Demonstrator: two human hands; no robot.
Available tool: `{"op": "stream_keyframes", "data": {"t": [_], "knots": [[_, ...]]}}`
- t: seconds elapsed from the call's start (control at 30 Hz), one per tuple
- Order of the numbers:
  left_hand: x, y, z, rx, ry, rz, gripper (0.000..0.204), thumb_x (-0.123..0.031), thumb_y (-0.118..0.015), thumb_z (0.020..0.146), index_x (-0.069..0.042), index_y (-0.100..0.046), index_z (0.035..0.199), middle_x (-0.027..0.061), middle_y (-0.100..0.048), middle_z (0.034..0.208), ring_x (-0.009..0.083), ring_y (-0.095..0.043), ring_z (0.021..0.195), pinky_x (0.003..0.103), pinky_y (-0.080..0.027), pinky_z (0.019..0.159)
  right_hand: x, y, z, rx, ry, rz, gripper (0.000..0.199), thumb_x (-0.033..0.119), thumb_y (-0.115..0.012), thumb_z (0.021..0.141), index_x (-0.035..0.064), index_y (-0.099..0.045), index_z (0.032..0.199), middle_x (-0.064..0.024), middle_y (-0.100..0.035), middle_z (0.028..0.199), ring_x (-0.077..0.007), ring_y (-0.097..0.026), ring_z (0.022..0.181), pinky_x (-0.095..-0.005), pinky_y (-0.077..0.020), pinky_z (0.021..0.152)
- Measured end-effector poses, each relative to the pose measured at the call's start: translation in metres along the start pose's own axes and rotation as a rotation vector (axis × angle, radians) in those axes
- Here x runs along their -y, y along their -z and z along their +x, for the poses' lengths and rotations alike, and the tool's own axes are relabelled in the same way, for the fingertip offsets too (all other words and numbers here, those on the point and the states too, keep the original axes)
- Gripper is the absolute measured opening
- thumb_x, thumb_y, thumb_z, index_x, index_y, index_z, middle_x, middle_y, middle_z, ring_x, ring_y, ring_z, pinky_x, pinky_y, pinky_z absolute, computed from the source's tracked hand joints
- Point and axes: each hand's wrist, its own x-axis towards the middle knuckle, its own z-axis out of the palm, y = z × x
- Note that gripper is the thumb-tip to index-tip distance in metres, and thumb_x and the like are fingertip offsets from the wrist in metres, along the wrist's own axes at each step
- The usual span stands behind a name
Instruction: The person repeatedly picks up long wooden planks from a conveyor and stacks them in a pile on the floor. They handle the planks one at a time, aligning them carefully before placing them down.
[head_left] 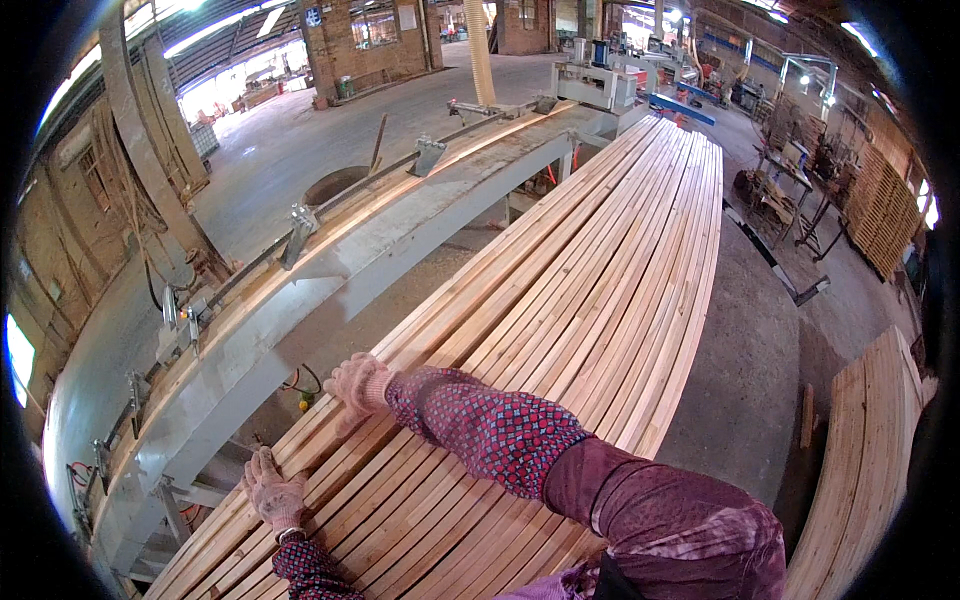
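Resting on the stack of long wooden slats (pixel 600 290): both gloved hands at its left edge. Left hand (pixel 272 492) fingers spread flat, holding nothing. Right hand (pixel 358 385) fingers curled over the edge slat.

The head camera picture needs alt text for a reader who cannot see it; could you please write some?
Two gloved hands, left and right, rest on the left edge of a long stack of wooden slats in a workshop. A long grey machine bench runs alongside on the left, and a second wood pile lies at right.

1 head view looks down, close over the slat stack (pixel 560 300).
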Motion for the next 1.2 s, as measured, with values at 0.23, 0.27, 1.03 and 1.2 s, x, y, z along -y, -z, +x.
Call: {"op": "stream_keyframes", "data": {"t": [0.23, 0.27, 1.03, 1.2], "knots": [[-0.002, 0.001, 0.001, 0.023, 0.019, -0.001, 0.089, -0.034, -0.088, 0.066, -0.013, -0.052, 0.145, 0.0121, -0.050, 0.150, 0.0342, -0.040, 0.143, 0.047, -0.025, 0.124, 0.001, 0.000, 0.001, 0.008, -0.026, 0.021, 0.088, 0.077, -0.068, 0.073, 0.0102, -0.063, 0.130, -0.0138, -0.065, 0.129, -0.0297, -0.062, 0.120, -0.0459, -0.0475, 0.102], [-0.001, 0.000, 0.001, 0.019, 0.017, -0.002, 0.089, -0.034, -0.088, 0.066, -0.013, -0.052, 0.144, 0.0121, -0.050, 0.150, 0.0343, -0.040, 0.143, 0.048, -0.025, 0.123, 0.002, 0.001, 0.002, 0.015, -0.030, 0.021, 0.088, 0.077, -0.068, 0.073, 0.0102, -0.063, 0.130, -0.0137, -0.065, 0.129, -0.0297, -0.062, 0.120, -0.0460, -0.0479, 0.101], [-0.008, 0.010, 0.000, 0.028, -0.011, -0.011, 0.084, -0.034, -0.085, 0.067, -0.010, -0.054, 0.141, 0.0126, -0.052, 0.147, 0.0332, -0.041, 0.140, 0.048, -0.027, 0.122, 0.001, -0.002, -0.001, -0.040, -0.016, -0.003, 0.090, 0.079, -0.065, 0.073, 0.0080, -0.063, 0.128, -0.0147, -0.067, 0.123, -0.0313, -0.065, 0.115, -0.0443, -0.0509, 0.096], [-0.006, 0.007, 0.002, 0.034, 0.025, 0.006, 0.083, -0.035, -0.084, 0.068, -0.009, -0.055, 0.141, 0.0136, -0.052, 0.147, 0.0328, -0.041, 0.141, 0.047, -0.027, 0.122, -0.001, 0.001, -0.009, -0.096, 0.022, 0.023, 0.086, 0.077, -0.064, 0.077, 0.0043, -0.066, 0.122, -0.0180, -0.068, 0.122, -0.0339, -0.065, 0.114, -0.0472, -0.0509, 0.097]]}}
